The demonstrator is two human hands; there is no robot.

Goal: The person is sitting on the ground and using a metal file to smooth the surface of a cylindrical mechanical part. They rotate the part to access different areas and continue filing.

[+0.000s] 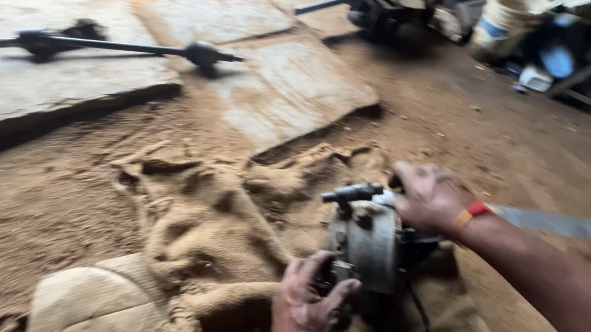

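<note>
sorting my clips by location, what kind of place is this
Probably a vehicle repair workshop with a dirt floor. Both hands grip a greasy metal gear assembly resting on burlap sacking; a long axle shaft lies on a stone slab behind.

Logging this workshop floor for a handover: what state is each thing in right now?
Round metal gear housing: standing on edge on burlap, gripped by both hands.
Left hand: on its lower edge.
Right hand: on its top.
Burlap sacking: crumpled.
Axle shaft: lying flat.
Bucket: tilted.
</note>
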